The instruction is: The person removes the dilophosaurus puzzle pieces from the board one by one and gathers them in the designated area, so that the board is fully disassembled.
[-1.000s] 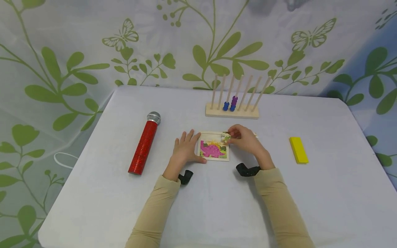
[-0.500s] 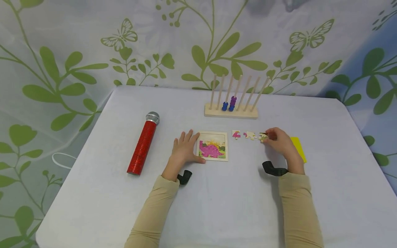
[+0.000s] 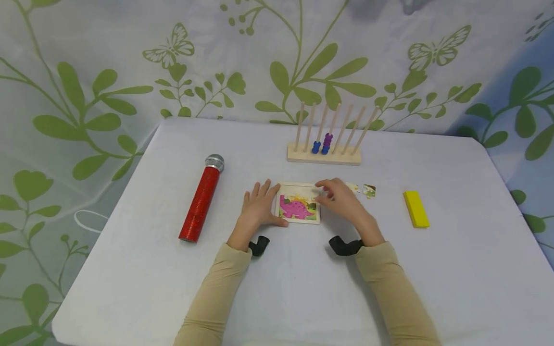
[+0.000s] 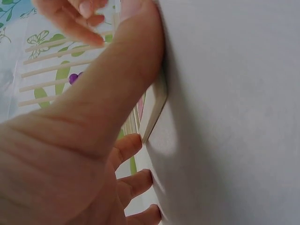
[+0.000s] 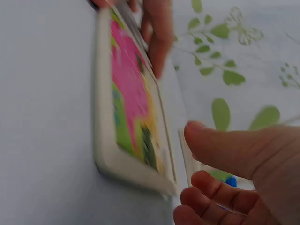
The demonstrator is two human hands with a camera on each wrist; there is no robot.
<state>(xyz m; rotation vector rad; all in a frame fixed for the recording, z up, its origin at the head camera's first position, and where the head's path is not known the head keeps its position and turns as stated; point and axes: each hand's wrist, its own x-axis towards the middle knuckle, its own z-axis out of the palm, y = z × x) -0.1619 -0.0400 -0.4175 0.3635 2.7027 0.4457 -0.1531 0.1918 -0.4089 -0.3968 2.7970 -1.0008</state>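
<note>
In the head view, a square wooden puzzle board (image 3: 297,216) with a pink dinosaur picture lies on the table, the upper part of its tray bare. My left hand (image 3: 259,209) rests at its left side with fingers spread, touching the edge; in the left wrist view the thumb (image 4: 112,70) lies along the near edge. My right hand (image 3: 342,199) hovers at the board's upper right corner, thumb and fingers apart with nothing between them. Right of it lie puzzle pieces, one green-printed piece (image 3: 369,191) and one partly covered piece (image 3: 353,187). Anything beneath the right hand is hidden.
Behind the board stands a wooden peg rack (image 3: 323,156) with blue and purple beads. A red microphone (image 3: 201,202) lies on the left, a yellow block (image 3: 417,209) on the right. White cloth covers the table (image 3: 294,288); a leaf-patterned curtain hangs behind.
My right hand lifted a puzzle piece from the board, set it at the right end of the row of pieces, let go and came back left. The left hand stayed put.
</note>
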